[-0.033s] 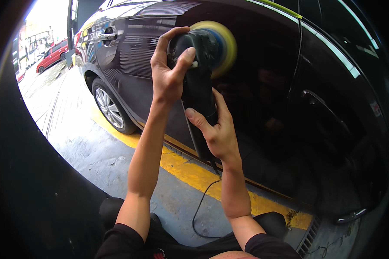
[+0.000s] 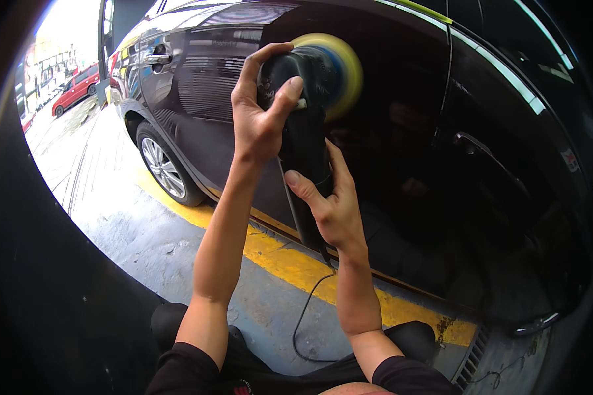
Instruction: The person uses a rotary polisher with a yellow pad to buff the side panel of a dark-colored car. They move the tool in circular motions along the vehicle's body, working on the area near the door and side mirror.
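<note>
A black car polisher [image 2: 308,141] is held in both my hands against the side of a dark, glossy car [image 2: 402,217]. Its round yellow pad [image 2: 354,76], with a blue backing, looks smeared by spinning and lies on the door panel. My left hand [image 2: 257,125] wraps round the polisher's head, thumb on top and fingers over the far side. Lower down, my right hand [image 2: 336,210] grips the body, which is the handle end. From that end a black cord [image 2: 299,329] runs down to the floor.
A silver-spoked wheel [image 2: 161,164] and a rear door handle [image 2: 157,59] are to the left; another handle [image 2: 474,143] is to the right. Below the car runs a yellow floor stripe [image 2: 290,266], with a drain grate [image 2: 474,359] at lower right. Outside stands a red vehicle [image 2: 76,89].
Against the car's side, the polisher and both hands have shifted slightly to the right. The grip is the same; the whole view has turned a little.
</note>
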The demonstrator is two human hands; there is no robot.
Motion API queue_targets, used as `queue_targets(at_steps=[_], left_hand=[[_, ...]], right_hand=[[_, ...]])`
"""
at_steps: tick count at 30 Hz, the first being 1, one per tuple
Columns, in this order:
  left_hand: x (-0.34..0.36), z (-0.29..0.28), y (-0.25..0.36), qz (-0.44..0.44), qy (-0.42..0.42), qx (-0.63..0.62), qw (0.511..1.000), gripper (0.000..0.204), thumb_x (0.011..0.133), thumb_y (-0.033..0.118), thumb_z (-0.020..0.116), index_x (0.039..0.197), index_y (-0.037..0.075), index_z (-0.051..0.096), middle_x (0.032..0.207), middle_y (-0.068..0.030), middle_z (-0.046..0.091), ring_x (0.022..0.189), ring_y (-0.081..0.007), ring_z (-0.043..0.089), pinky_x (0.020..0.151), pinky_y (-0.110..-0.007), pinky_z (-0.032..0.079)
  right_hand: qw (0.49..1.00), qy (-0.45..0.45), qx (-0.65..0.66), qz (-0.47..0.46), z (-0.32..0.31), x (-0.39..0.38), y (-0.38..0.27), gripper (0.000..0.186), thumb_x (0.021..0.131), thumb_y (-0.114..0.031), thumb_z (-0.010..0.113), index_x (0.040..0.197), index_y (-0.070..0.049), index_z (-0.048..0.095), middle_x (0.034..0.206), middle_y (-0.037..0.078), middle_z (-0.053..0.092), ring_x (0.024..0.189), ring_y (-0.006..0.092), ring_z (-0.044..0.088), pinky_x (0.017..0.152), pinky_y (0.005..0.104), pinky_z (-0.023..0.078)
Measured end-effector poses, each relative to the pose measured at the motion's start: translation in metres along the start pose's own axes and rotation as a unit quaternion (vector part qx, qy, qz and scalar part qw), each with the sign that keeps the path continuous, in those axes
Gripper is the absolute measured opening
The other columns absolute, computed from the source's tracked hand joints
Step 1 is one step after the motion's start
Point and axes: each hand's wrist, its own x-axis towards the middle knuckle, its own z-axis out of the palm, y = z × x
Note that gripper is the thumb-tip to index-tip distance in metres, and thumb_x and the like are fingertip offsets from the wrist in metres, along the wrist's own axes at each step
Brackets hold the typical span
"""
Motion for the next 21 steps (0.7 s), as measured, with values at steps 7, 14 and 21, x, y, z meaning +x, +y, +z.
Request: queue_targets(at_steps=[7, 14, 21], left_hand=[[-0.012, 0.037, 0.016, -0.004, -0.051, 0.004, 0.999, 0.051, 0.090, 0.019, 0.074, 0.137, 0.004, 0.063, 0.116, -0.0074, 0.066, 0.097, -0.0131, 0.068, 0.084, -0.029, 0.059], [-0.013, 0.066, 0.021, 0.068, -0.088, 0.034, 0.993, 0.051, 0.082, 0.015, 0.075, 0.132, 0.003, 0.067, 0.130, -0.0148, 0.066, 0.124, -0.0286, 0.066, 0.109, -0.040, 0.051], [-0.017, 0.079, 0.024, 0.127, -0.154, 0.047, 0.979, 0.056, 0.080, 0.019, 0.076, 0.133, 0.001, 0.067, 0.134, -0.0162, 0.066, 0.129, -0.0298, 0.064, 0.113, -0.041, 0.049]], right_hand=[[0.999, 0.035, 0.039, -0.004, -0.023, -0.024, 0.003, 0.079, 0.093, -0.036, 0.086, 0.153, 0.003, 0.050, 0.124, 0.016, 0.073, 0.107, 0.0239, 0.074, 0.096, 0.0339, 0.058], [0.997, 0.066, 0.049, -0.003, -0.040, -0.044, 0.006, 0.076, 0.096, -0.034, 0.083, 0.154, 0.002, 0.050, 0.123, 0.013, 0.071, 0.107, 0.0224, 0.072, 0.096, 0.0325, 0.058], [0.991, 0.087, 0.097, 0.004, -0.035, -0.060, 0.020, 0.073, 0.099, -0.033, 0.078, 0.155, 0.001, 0.046, 0.131, 0.014, 0.066, 0.121, 0.0230, 0.066, 0.107, 0.0357, 0.052]])
